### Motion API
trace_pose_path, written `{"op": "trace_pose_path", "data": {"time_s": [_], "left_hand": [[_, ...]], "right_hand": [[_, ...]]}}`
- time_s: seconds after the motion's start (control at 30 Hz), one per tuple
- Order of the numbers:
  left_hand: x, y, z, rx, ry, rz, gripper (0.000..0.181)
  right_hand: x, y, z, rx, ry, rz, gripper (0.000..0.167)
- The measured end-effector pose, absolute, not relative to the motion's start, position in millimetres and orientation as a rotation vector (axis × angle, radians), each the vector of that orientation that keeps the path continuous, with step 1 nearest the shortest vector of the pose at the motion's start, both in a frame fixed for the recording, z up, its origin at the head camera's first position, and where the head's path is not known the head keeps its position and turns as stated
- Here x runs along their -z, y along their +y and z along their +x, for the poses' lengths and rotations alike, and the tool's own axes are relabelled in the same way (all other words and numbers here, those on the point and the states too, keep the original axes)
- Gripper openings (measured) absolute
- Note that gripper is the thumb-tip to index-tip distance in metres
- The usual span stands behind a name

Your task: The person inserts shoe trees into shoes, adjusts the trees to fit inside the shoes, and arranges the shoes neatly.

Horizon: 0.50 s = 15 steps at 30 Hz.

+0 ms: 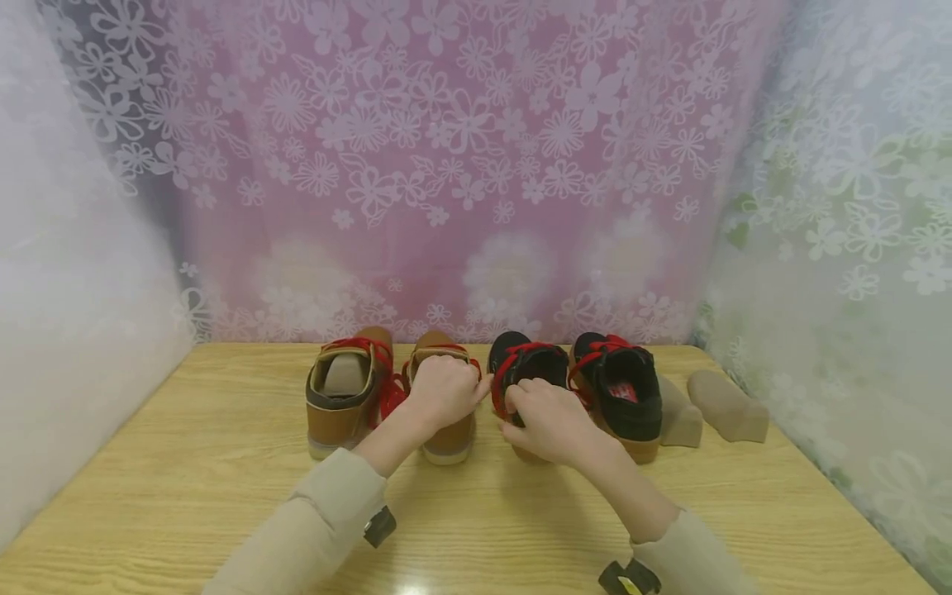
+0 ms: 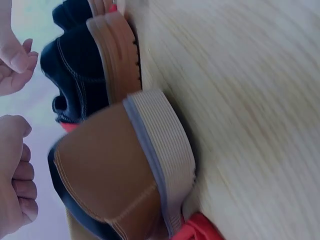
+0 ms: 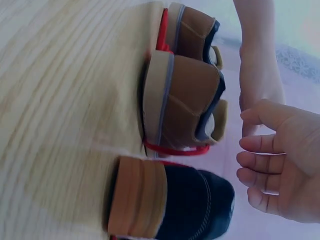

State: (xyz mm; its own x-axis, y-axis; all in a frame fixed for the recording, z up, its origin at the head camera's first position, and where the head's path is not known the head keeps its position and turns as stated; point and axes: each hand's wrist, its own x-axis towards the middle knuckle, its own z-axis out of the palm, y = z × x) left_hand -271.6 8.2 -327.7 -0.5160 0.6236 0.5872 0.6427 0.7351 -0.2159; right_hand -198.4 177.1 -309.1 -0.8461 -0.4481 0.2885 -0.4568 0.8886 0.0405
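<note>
Brown shoes [image 1: 336, 426] holding beige inserts [image 1: 346, 377], left hand [image 1: 449, 387] clenched, right hand [image 1: 552, 423] relaxed, empty

- Head: above the table [image 1: 476, 529], looking forward and down toward the curtain [image 1: 476, 124], farthest back.
- Left wrist: low, turned sideways, close behind a brown shoe [image 2: 107, 165], a black shoe [image 2: 80, 72] beyond.
- Right wrist: low, tipped the opposite way, near that black shoe, facing the brown shoe.
- All three views share these two shoes.
</note>
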Motion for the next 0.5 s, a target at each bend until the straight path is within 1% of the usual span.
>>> {"op": "trace_pose_path", "data": {"time_s": [0.27,0.5], "left_hand": [[323,24,-254,0.048,-2.4,-0.92,0.052],[325,38,-243,0.012,-2.462,-0.9,0.057]], "right_hand": [[304,206,-190,-0.141,-2.798,0.574,0.027],[305,235,-185,-0.178,-2.787,0.5,0.029]]}}
